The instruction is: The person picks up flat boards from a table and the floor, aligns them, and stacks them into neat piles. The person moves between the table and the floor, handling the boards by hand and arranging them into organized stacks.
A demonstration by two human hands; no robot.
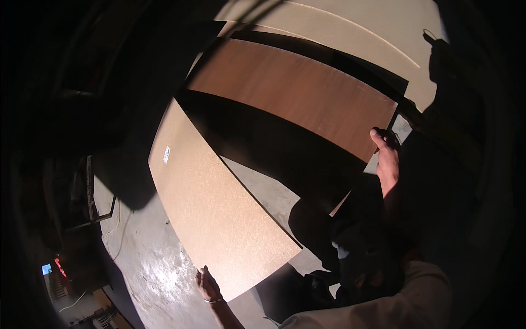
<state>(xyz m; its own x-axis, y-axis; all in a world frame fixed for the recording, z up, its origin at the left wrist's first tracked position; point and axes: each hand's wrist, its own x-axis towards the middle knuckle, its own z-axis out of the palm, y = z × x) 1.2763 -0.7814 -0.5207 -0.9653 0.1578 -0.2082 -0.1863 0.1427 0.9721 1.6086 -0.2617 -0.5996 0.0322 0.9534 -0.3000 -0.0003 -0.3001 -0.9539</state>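
A long brown wood-toned board point(296, 90) slants across the upper middle. My right hand point(386, 151) is closed on its right end, the thumb over the top face. Nearer and to the left lies a light tan board point(219, 203) with a small white label point(167, 154). At this board's lower left edge is my left hand point(208, 285), a bangle on its wrist; the fingers look closed on the edge, though their undersides are hidden. Deep shadow fills the gap between the two boards.
A large pale sheet point(361, 33) lies beyond the brown board. Grey floor point(159, 257) with a bright glare shows at left, with a thin cable point(116, 241) on it. A dark frame point(90, 192) stands at far left, above a small lit screen point(46, 269).
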